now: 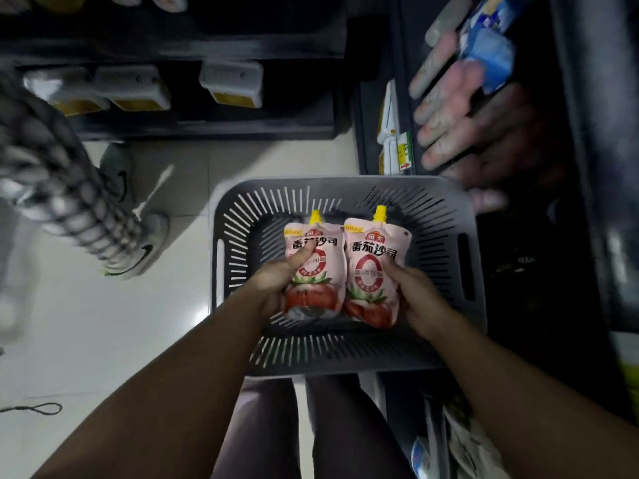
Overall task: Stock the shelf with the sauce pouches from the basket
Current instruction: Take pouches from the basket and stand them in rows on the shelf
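1. Basket (345, 369): grey, slotted walls, a handle slot in each side wall. It sits low in front of the person's knees, on or just above the pale tiled floor (103, 323).

2. Left pouch (325, 243): pink, tomato print, yellow spout cap pointing to the basket's far edge. It is in the middle of the basket, left of centre.

3. Right pouch (371, 271): same type and same orientation, just beside the left pouch, their inner edges touching.

4. Left hand (276, 281): fingers curled round the left pouch from its outer edge, thumb pressed on the printed face.

5. Right hand (415, 292): fingers curled round the right pouch's outer edge, thumb on its front.

6. Whether the pouches rest on the basket bottom or are raised off it cannot be determined; they appear slightly raised.

7. Shelf (207, 129): dark unit beyond the basket's far edge, carrying white price-label holders (135, 88).

8. Side shelf unit (380, 133): stands at the basket's far right corner. Above it a second person's hand (460, 122), blurred, fingers spread, is against a blue pack (491, 53).

9. A grey sneaker (138, 243) stands on the floor, left of the basket.
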The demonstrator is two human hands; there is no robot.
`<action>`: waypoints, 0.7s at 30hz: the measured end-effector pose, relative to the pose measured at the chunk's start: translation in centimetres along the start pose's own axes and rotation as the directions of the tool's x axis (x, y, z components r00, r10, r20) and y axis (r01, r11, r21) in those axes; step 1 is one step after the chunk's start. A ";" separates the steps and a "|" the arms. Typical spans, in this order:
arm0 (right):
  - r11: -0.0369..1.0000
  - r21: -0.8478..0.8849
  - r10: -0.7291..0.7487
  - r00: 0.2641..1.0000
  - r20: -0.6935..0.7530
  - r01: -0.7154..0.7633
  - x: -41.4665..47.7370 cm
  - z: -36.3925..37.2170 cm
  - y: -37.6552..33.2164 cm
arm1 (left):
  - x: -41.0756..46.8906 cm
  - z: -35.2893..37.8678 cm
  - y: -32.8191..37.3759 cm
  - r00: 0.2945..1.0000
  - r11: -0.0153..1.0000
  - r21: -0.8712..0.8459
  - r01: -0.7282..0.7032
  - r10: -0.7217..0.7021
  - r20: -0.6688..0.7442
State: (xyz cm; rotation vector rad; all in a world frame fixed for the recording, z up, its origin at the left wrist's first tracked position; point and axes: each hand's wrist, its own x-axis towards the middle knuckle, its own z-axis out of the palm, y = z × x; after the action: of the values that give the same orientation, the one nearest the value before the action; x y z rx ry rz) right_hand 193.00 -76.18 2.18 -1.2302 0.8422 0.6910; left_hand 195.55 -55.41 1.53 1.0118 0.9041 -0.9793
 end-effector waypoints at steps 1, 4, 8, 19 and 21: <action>0.999 0.035 -0.011 1.000 0.012 0.010 -1.0 0.1 -0.5 | -1.0 0.4 0.2 1.000 1.000 -0.020 -0.023 0.024 0.017; 0.981 0.191 -0.036 0.997 0.073 0.022 -4.4 0.6 -2.3 | -4.6 1.4 1.0 0.993 0.995 -0.048 -0.083 0.086 0.086; 0.951 0.307 -0.061 0.993 0.099 0.028 -8.4 1.5 -5.0 | -9.2 2.0 2.1 0.961 0.984 -0.074 -0.163 0.176 0.214; 0.878 0.323 -0.408 0.905 0.123 0.353 -21.5 7.1 -11.9 | -22.7 2.3 7.8 0.839 0.875 0.105 -0.473 0.411 0.357; 0.852 0.313 -0.467 0.879 0.095 0.419 -24.3 8.3 -12.3 | -25.4 2.3 9.0 0.792 0.829 0.122 -0.546 0.464 0.397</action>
State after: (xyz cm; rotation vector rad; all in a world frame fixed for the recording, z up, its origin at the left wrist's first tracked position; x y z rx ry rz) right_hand 191.83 -70.80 30.09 -1.0357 0.4657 0.2755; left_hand 196.73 -49.94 28.02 1.1510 0.1887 -0.7704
